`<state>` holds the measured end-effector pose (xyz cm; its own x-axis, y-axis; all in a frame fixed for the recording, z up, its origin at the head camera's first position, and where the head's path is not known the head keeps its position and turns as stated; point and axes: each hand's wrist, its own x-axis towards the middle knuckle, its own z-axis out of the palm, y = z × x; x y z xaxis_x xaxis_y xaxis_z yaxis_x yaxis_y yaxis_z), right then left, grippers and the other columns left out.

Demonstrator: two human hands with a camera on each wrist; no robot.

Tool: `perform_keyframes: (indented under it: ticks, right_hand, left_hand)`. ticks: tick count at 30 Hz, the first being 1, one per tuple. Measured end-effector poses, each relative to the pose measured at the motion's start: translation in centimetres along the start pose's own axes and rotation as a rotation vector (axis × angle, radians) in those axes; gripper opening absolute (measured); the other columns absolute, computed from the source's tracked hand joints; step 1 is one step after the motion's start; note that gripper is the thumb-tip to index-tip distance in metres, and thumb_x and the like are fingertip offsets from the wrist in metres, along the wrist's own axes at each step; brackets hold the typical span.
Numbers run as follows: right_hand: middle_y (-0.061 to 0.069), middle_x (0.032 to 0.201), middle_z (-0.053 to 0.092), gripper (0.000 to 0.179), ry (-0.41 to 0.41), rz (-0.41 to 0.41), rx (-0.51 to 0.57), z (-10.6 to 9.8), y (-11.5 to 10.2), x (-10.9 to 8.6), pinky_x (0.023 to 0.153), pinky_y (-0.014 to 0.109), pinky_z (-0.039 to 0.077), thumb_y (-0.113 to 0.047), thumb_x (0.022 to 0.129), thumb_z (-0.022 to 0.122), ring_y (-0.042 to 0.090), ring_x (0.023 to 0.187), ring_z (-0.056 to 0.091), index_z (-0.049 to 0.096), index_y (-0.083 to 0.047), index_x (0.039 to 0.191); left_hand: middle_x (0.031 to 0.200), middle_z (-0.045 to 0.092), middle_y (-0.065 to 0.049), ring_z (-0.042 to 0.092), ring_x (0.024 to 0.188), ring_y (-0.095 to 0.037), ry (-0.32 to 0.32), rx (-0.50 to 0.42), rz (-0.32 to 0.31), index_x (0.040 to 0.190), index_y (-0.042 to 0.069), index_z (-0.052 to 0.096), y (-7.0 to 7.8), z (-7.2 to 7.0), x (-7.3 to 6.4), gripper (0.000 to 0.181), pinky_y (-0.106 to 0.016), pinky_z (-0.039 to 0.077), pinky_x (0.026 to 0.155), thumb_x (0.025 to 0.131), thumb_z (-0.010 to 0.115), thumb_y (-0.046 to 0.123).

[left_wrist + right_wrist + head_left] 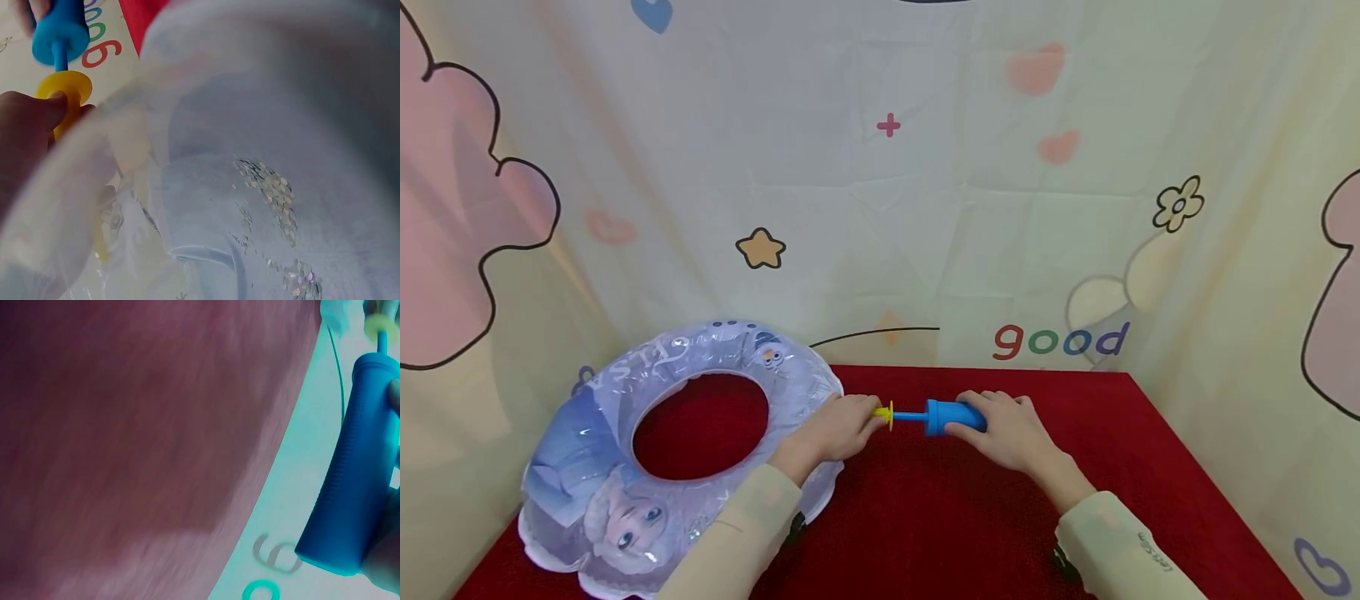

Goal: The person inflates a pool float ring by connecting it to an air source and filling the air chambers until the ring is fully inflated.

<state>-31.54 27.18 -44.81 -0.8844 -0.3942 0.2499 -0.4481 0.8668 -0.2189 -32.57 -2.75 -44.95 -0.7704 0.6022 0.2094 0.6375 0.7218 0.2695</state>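
A blue hand pump (947, 417) is held level between my two hands above the red table. My right hand (1009, 429) grips its blue barrel (350, 469). The left hand (841, 427) holds the yellow end (882, 413), its thumb against the yellow disc (65, 87) in the left wrist view. A length of blue rod (910, 416) shows between disc and barrel. Left of the pump lies a puffed-out, clear and light-blue swim ring (805, 375) with a cartoon figure printed on it. My left forearm crosses in front of its right side, and the ring fills much of the left wrist view.
The red tabletop (940, 525) extends under the hands and to the right. A pale printed curtain (865, 183) hangs behind it and along both sides, with "good" (1060, 342) lettered near the table's back edge.
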Motion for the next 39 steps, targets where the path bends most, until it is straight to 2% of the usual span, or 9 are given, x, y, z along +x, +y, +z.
perform_keyframes:
  ticks: [8,13,19,25,31,35,39]
  right_hand:
    - [0.008,0.12,0.067,0.06,-0.014,0.037,0.032,-2.6,5.0,-2.4,0.087,0.055,0.042,-0.063,0.092,0.065,0.028,0.106,0.059,0.065,-0.017,0.13]
    - [0.009,0.121,0.067,0.059,0.013,0.035,0.038,-3.2,6.2,-3.1,0.087,0.056,0.041,-0.06,0.093,0.067,0.029,0.107,0.059,0.065,-0.015,0.131]
    - [0.01,0.12,0.067,0.058,0.039,0.007,0.013,-1.9,4.3,-2.4,0.087,0.054,0.04,-0.058,0.093,0.067,0.029,0.106,0.059,0.066,-0.015,0.133]
    - [0.009,0.121,0.067,0.055,0.048,-0.021,-0.04,-0.5,-0.2,-0.3,0.087,0.052,0.04,-0.055,0.094,0.067,0.029,0.108,0.059,0.065,-0.017,0.134]
    - [0.009,0.121,0.067,0.059,0.035,-0.037,-0.055,0.4,-4.1,1.7,0.086,0.051,0.041,-0.059,0.094,0.064,0.029,0.106,0.06,0.064,-0.017,0.135]
    - [0.006,0.121,0.066,0.058,0.004,-0.015,-0.045,0.8,-4.3,1.9,0.087,0.05,0.041,-0.06,0.094,0.063,0.026,0.105,0.059,0.064,-0.02,0.136]
    - [0.006,0.122,0.066,0.059,-0.013,0.004,-0.016,0.6,-2.7,1.3,0.088,0.051,0.041,-0.062,0.094,0.063,0.026,0.107,0.058,0.064,-0.02,0.135]
  left_hand:
    - [0.078,0.051,0.008,0.052,0.075,-0.012,0.006,-0.016,0.003,0.098,0.017,0.059,-0.1,0.0,0.2,0.009,-0.035,0.042,0.075,0.104,0.06,0.024]
    - [0.077,0.05,0.008,0.051,0.073,-0.011,0.018,-0.017,0.009,0.097,0.017,0.059,-0.3,0.1,0.1,0.011,-0.034,0.042,0.074,0.105,0.06,0.025]
    - [0.076,0.049,0.009,0.05,0.073,-0.009,0.024,-0.01,0.041,0.094,0.019,0.057,-0.3,0.1,0.1,0.013,-0.034,0.04,0.073,0.105,0.058,0.024]
    - [0.078,0.05,0.009,0.051,0.075,-0.011,0.02,-0.01,0.059,0.097,0.018,0.057,-0.1,0.1,0.3,0.009,-0.034,0.042,0.073,0.105,0.059,0.021]
    - [0.081,0.05,0.007,0.051,0.077,-0.013,0.011,0.015,0.036,0.102,0.016,0.057,0.0,0.2,0.4,0.008,-0.035,0.042,0.074,0.106,0.058,0.022]
    - [0.079,0.05,0.007,0.052,0.076,-0.013,0.009,0.014,0.023,0.1,0.016,0.057,-0.1,0.3,0.4,0.009,-0.036,0.042,0.074,0.105,0.058,0.023]
    - [0.078,0.05,0.007,0.051,0.075,-0.012,0.012,-0.002,0.03,0.098,0.017,0.057,-0.2,0.4,0.4,0.01,-0.035,0.042,0.073,0.105,0.06,0.023]
